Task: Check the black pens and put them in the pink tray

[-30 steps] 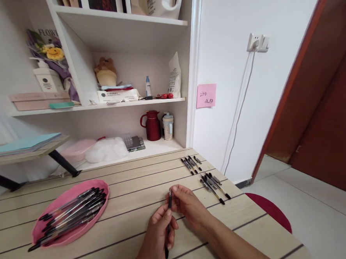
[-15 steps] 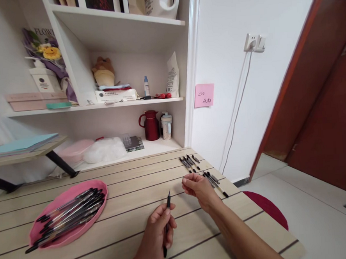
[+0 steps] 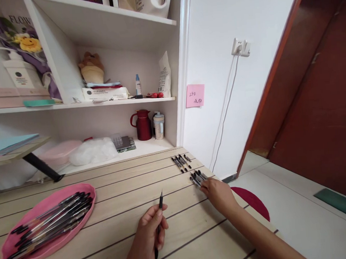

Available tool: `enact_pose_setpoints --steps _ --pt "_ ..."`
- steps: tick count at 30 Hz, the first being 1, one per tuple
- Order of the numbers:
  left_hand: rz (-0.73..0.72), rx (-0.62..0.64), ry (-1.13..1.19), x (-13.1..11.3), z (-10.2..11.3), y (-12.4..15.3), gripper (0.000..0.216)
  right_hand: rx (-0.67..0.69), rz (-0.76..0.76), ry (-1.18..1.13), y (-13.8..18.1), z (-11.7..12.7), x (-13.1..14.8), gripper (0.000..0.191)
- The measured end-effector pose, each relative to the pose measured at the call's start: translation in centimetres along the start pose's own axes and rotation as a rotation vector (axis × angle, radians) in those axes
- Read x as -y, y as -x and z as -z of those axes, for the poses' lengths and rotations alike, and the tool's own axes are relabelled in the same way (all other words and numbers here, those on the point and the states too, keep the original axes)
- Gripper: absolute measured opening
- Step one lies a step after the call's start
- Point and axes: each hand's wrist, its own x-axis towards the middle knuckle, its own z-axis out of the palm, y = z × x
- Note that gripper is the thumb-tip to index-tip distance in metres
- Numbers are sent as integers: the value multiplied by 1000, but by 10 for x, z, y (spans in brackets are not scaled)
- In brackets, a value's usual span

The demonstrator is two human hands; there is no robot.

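Observation:
My left hand point(image 3: 148, 233) is closed around a black pen point(image 3: 160, 205), its bare writing tip pointing up and away from me. To its right, my right hand point(image 3: 219, 193) has reached down to a cluster of black pens point(image 3: 197, 179) near the table's right edge. Its fingertips are pinched together at the near end of that cluster, seemingly on a pen, which the hand largely hides. Behind this cluster lies a second group of short black pens or pen parts point(image 3: 180, 163). On the left, a pink tray point(image 3: 90, 189) holds several clear-barrelled black pens point(image 3: 58, 218).
The wooden table point(image 3: 121, 203) meets a white shelf unit point(image 3: 150, 146) at the back. On the shelf stand a dark red jug point(image 3: 143, 125) and a speckled cup point(image 3: 159, 126). A small raised stand point(image 3: 42, 167) is at the left.
My right hand has moved right and down onto the near pen cluster, covering the pen that stuck out there. My left hand still holds its pen. The view has turned slightly right.

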Motion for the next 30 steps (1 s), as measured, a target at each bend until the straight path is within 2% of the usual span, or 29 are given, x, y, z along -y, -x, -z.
enact_pose_setpoints --steps 11,30 --pt "32 19 3 -2 2 0 31 41 15 148 -3 -10 3 19" --pt "83 42 20 1 9 -6 38 35 12 150 -8 -16 5 19"
